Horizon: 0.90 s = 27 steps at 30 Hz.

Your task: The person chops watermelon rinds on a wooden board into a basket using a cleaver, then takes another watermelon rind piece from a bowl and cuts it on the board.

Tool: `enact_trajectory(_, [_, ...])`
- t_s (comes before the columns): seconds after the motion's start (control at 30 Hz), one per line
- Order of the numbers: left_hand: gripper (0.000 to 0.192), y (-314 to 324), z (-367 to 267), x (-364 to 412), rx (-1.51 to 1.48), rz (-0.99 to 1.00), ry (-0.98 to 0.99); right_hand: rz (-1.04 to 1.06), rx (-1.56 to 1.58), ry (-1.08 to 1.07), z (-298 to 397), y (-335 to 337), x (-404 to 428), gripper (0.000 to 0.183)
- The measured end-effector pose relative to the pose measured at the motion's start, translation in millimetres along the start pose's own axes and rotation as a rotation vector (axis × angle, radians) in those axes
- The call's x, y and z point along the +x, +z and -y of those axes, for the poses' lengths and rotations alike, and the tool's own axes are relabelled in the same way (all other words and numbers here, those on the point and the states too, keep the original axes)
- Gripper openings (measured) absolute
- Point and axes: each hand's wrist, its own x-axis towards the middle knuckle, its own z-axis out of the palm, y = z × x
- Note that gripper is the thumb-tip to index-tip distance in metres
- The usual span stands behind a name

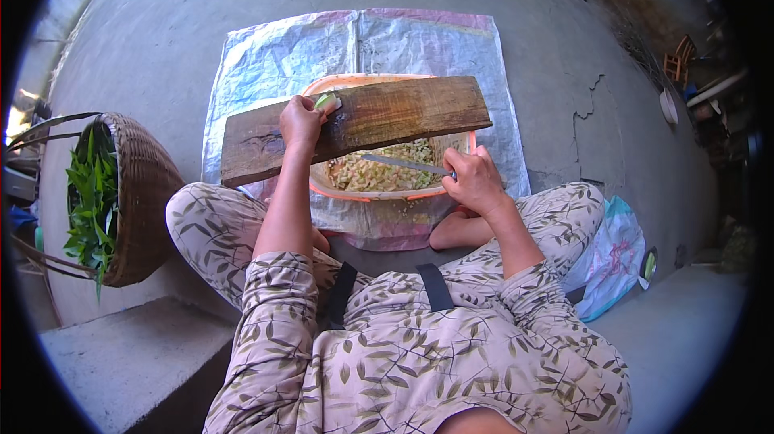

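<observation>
A thick wooden board point(411, 107) lies slantwise across an orange-rimmed plastic basket point(369, 195). My left hand point(300, 122) holds a pale green piece of vegetable point(328, 103) on the board's far side, left of its middle. Closed around a knife's handle, my right hand point(473, 175) is to the right of the basket's near rim. The thin knife blade point(404, 162) points left, above the basket and off the board. Inside the basket lies a heap of chopped pale green and pinkish vegetable point(381, 175). Small bits are scattered on the near side of the sheet.
Under the basket is a woven plastic sheet point(417, 41) on the concrete floor. A wicker basket of green leaves point(142, 192) stands at the left. A white and teal plastic sack point(611, 258) lies by the right knee. A concrete ledge point(139, 349) is at the lower left.
</observation>
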Motion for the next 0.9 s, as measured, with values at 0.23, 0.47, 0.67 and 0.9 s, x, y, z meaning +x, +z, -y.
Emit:
enact_trajectory(0.23, [0.032,7.0,9.4,6.2,0.123,0.090,0.012,0.010,-0.011,0.012,0.6,-0.5,-0.2,0.014])
enact_trajectory(0.47, [0.026,11.2,5.5,-3.2,0.194,-0.013,0.159,0.037,-0.011,0.019,1.5,1.1,-0.2,0.013])
enact_trajectory(0.67, [0.013,26.3,0.8,-12.3,0.196,-0.140,0.339,0.032,0.019,0.068,0.8,2.7,-0.3,0.013])
enact_trajectory(0.9, [0.017,35.7,-20.0,-26.3,0.008,0.008,0.436,-0.049,0.235,0.402,-1.0,12.0,2.4,0.013])
